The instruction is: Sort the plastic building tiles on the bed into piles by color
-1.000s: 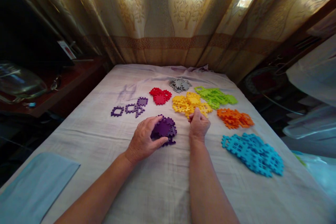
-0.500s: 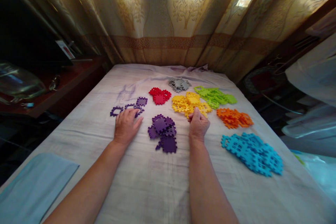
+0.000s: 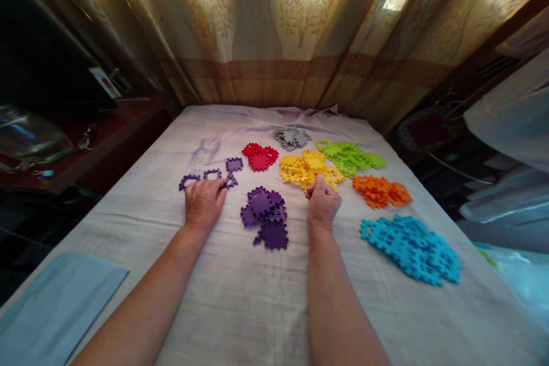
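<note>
We see the purple pile near the middle of the sheet, between both hands. The loose purple pieces lie farther left, toward the sheet's left edge. Over them the left hand curls its fingers; whether it grasps a piece, we cannot tell. The right hand is clenched at the near side of the yellow pile; we cannot tell whether it encloses anything. Beyond, we note the red pile and, nearer the far edge, the grey pile. Toward the right edge lie the green pile, orange pile and blue pile. A light-blue cloth covers the near left corner.
</note>
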